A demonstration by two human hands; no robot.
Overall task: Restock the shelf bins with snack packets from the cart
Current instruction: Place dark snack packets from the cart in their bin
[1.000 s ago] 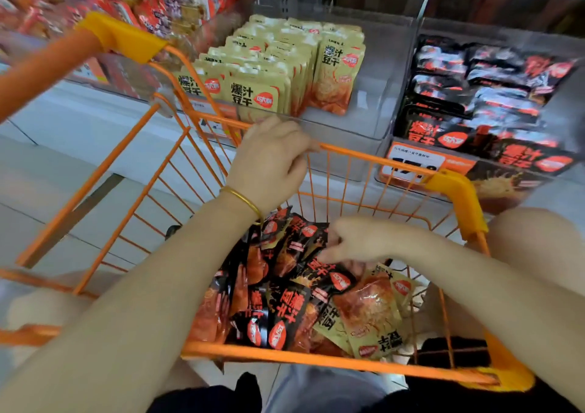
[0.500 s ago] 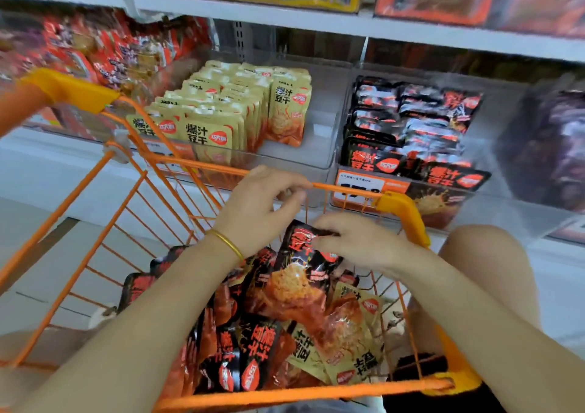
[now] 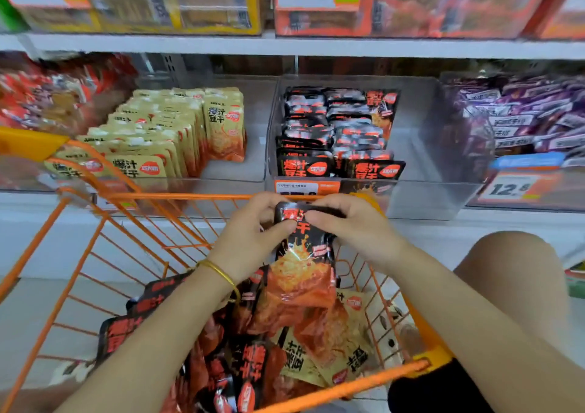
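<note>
A black-and-orange snack packet hangs upright above the orange wire cart. My left hand grips its top left corner and my right hand grips its top right, both near the cart's far rim. More black packets and yellow packets lie piled in the cart. Directly behind my hands a clear shelf bin holds matching black packets in rows. To its left another clear bin holds yellow packets.
A bin of purple packets stands at the right, a bin of red packets at the left. The upper shelf carries orange and yellow boxes with price tags. My bare knee is at the right beside the cart.
The view has tilted up toward the shelf. My right hand has lifted the black packet out of the pile, and my left hand has left the cart rim and taken hold of the packet's top.
</note>
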